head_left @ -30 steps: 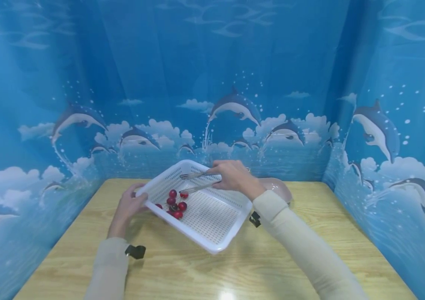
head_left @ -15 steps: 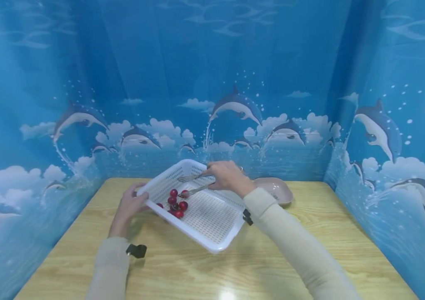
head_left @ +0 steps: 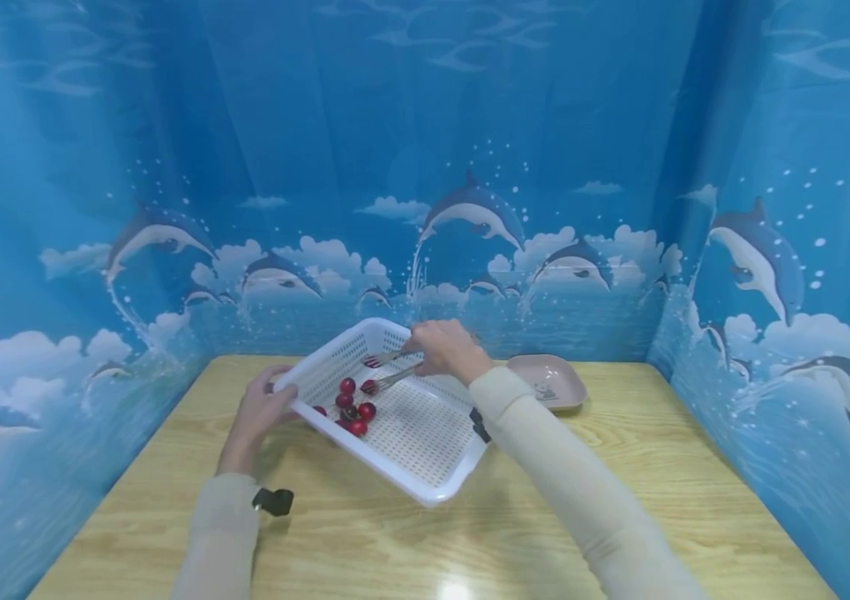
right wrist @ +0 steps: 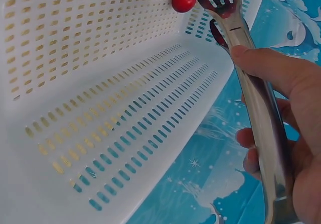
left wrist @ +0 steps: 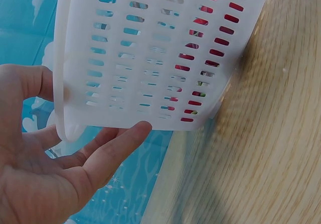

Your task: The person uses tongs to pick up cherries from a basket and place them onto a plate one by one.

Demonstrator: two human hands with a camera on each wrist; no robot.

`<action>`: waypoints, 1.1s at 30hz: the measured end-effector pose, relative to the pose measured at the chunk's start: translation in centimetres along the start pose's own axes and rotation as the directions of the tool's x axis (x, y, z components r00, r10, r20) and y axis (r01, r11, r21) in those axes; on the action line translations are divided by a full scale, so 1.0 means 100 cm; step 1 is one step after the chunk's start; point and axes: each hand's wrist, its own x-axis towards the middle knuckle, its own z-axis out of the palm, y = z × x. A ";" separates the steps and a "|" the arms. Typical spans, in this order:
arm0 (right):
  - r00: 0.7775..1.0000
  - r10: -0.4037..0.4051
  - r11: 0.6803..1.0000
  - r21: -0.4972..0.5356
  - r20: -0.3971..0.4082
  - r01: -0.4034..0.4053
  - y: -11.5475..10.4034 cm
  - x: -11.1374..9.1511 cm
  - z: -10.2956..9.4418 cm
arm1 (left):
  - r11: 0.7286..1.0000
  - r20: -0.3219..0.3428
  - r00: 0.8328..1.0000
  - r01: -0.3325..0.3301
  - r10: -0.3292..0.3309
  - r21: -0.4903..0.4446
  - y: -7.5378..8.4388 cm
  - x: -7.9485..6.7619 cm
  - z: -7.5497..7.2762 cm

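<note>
My left hand (head_left: pixel 260 408) grips the left rim of a white perforated plastic basket (head_left: pixel 425 433). The basket is tilted, its left end raised off the table. Several dark red cherries (head_left: pixel 367 412) are gathered at its left end. From the far side, my right hand (head_left: pixel 446 348) holds metal tongs (head_left: pixel 395 379) with fork-like tips, reaching into the basket beside the cherries. In the right wrist view, dark red shows through the tines, next to a bright red cherry (right wrist: pixel 183 1) with a stem. Whether the tips clasp a cherry, I cannot tell.
A pinkish shallow dish (head_left: pixel 563 385) with a printed pattern stands on the wooden table (head_left: pixel 590 500) behind and right of the basket. A blue dolphin-print curtain (head_left: pixel 425 167) encloses the table's back and sides.
My right hand has moved left with the tongs, and their tips are slightly closer together. More of the dish shows now. The left hand and basket have hardly moved.
</note>
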 end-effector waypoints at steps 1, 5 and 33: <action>1.000 0.009 1.000 0.002 0.008 -0.009 0.000 0.002 0.000 | 1.000 -0.002 1.000 -0.002 0.002 0.004 0.000 0.000 0.000; 0.998 0.059 0.998 0.022 0.035 -0.059 -0.003 0.008 0.003 | 1.000 -0.005 1.000 -0.011 0.011 0.010 0.001 0.001 0.001; 0.990 0.126 0.992 -0.022 0.063 -0.125 -0.022 0.023 0.021 | 1.000 0.014 1.000 0.005 -0.005 -0.009 0.002 -0.003 0.000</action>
